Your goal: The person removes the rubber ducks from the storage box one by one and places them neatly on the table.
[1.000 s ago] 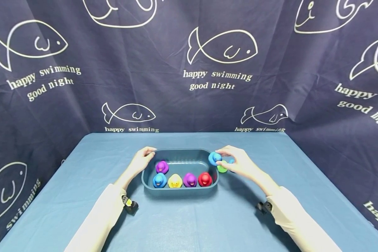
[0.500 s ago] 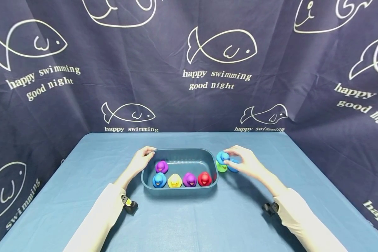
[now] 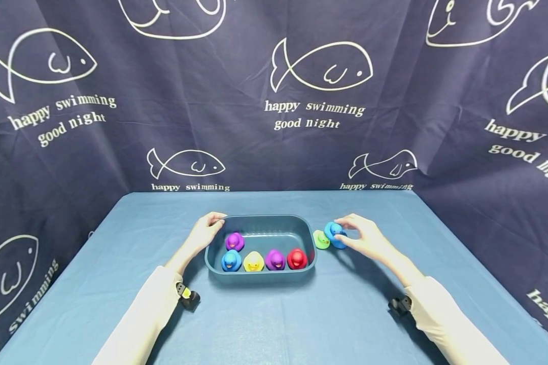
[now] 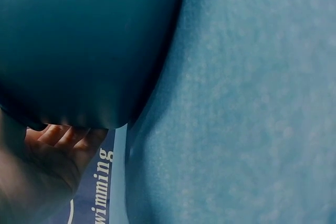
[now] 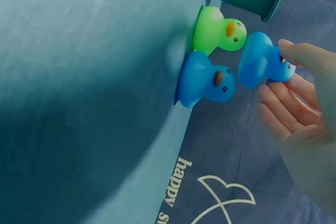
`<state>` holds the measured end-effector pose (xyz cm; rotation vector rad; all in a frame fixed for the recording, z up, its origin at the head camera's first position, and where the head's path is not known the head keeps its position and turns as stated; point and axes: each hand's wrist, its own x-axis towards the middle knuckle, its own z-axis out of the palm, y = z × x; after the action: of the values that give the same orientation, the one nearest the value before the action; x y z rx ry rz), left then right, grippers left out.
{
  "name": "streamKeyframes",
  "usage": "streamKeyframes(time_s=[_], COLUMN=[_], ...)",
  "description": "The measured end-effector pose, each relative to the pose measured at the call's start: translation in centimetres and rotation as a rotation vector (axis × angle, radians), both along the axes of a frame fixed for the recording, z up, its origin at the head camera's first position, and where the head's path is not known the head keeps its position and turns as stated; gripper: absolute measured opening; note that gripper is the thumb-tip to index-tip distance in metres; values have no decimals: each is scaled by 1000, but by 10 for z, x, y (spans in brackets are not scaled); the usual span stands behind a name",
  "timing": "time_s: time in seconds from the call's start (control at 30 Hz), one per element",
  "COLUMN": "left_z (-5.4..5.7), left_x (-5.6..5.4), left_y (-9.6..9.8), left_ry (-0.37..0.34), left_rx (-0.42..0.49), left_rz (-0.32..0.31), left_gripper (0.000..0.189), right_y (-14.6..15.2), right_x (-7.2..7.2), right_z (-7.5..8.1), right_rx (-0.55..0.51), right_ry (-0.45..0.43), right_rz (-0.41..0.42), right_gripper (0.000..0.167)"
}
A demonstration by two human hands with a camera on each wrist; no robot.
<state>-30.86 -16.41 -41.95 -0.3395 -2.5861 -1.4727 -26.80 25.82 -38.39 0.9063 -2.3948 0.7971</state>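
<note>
My right hand (image 3: 367, 238) pinches a blue rubber duck (image 3: 332, 229) by its head between thumb and fingers. In the right wrist view, this duck is held above the table, apart from a second blue rubber duck (image 5: 197, 80) and a green rubber duck (image 5: 210, 30), which sit side by side on the table. In the head view the held duck overlaps the second blue one. At the back left corner of a dark teal bin (image 3: 260, 277), my left hand (image 3: 203, 232) grips the rim; its fingers (image 4: 68, 139) show against the outer wall in the left wrist view.
Inside the bin, a blue duck (image 3: 231, 261), a yellow duck (image 3: 253, 262), a purple duck (image 3: 275, 260) and a red duck (image 3: 297, 259) line the front wall. Another purple duck (image 3: 234, 242) sits behind them at left. A dark fish-print cloth (image 3: 255, 152) hangs behind the table.
My right hand has moved right with the blue duck, from over the bin's right rim, past the green duck, to over the other blue duck. My left hand stays at the rim.
</note>
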Motion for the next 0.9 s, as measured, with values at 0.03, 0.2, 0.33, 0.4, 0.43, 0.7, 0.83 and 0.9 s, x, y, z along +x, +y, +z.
streamKeyframes(time_s=[0.03, 0.2, 0.33, 0.4, 0.43, 0.7, 0.83, 0.9], left_z=[0, 0, 0, 0, 0, 0, -1, -1], left_x=[0, 0, 1, 0, 0, 0, 0, -1], left_y=[0, 0, 0, 0, 0, 0, 0, 0], left_ry=[1, -2, -5, -3, -3, 0, 2, 3], left_rx=[-3, 6, 7, 3, 1, -3, -4, -4], left_rz=[0, -1, -2, -2, -1, -2, -3, -3], left_gripper=[26, 26, 25, 25, 25, 25, 25, 25], right_y=[2, 8, 12, 15, 17, 28, 32, 34], right_x=[0, 1, 1, 1, 0, 1, 2, 3], right_z=[-1, -4, -3, -3, -3, -3, -3, -3], right_rx=[3, 12, 9, 9, 10, 30, 35, 37], right_ry=[2, 11, 24, 32, 36, 40, 34, 30], right_rz=[-7, -27, -33, -35, -37, -71, -91, -98], right_gripper=[35, 36, 36, 36, 36, 37, 37, 37])
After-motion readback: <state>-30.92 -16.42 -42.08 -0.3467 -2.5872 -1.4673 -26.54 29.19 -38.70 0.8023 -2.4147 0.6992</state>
